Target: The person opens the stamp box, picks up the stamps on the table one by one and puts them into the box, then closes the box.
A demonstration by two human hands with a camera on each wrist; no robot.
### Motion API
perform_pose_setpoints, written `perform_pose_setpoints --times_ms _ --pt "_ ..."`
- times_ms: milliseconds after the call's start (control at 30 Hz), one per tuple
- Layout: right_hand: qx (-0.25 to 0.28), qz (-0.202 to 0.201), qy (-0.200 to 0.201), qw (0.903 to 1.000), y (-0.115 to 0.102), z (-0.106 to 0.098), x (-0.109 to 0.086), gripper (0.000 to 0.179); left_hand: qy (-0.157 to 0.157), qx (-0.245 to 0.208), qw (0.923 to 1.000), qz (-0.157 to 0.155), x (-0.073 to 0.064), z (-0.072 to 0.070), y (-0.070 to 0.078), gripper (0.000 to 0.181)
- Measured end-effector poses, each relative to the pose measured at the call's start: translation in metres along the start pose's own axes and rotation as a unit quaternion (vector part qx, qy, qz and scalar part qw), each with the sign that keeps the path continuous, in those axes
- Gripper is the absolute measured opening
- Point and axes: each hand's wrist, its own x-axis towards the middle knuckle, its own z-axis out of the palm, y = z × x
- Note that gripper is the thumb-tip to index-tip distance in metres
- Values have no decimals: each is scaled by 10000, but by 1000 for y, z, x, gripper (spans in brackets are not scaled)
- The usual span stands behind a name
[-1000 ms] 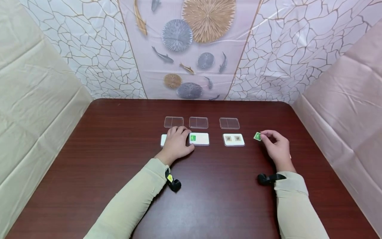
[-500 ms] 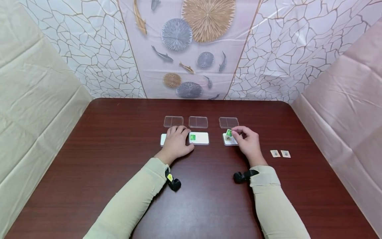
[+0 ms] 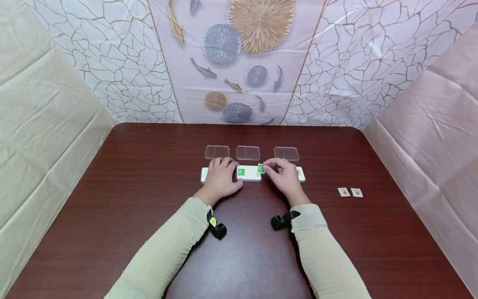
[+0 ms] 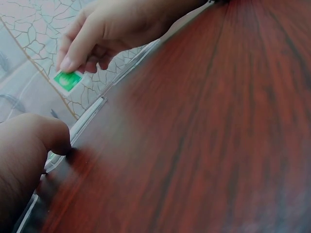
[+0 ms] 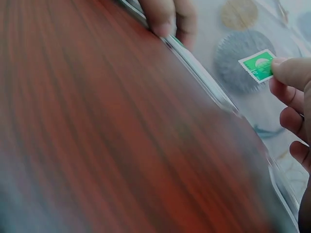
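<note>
My right hand (image 3: 285, 176) pinches a green postage stamp (image 5: 257, 66) with white perforated edges between thumb and fingers. It holds the stamp above the right end of the middle flat case (image 3: 251, 176), which has a white insert. A similar green stamp (image 3: 241, 172) lies at the left end of that insert. My left hand (image 3: 221, 178) grips the left end of the middle case, thumb (image 4: 58, 138) at its near edge. Behind the left hand, a left case (image 3: 203, 175) is mostly hidden. The right hand partly covers the right case (image 3: 301, 174), which holds brownish stamps.
Three clear divided lids, left (image 3: 217, 152), middle (image 3: 248, 153) and right (image 3: 286, 153), lie in a row behind the cases. Two pale stamps (image 3: 350, 192) lie on the dark wooden table (image 3: 239, 257) at right. A patterned curtain (image 3: 231, 62) stands behind the table.
My right hand has carried the green stamp leftward from the table's right side, past the right case, to the middle case. The two pale stamps came into sight. My left hand stays put.
</note>
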Motion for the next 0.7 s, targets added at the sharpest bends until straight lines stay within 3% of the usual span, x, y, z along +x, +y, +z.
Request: perform_pose_setpoints --times_ms 167,333,700 --pt "-266 84 -462 9985 -8 13 3 7 30 -20 10000 3 0 -1 0 60" --pt "-1083 -44 -856 9904 -8 21 5 7 11 -4 10000 -14 -1 -1 1 60" --pt "-2385 -581 -971 9645 -15 26 7 6 71 -71 9999 11 -1 1 -1 60"
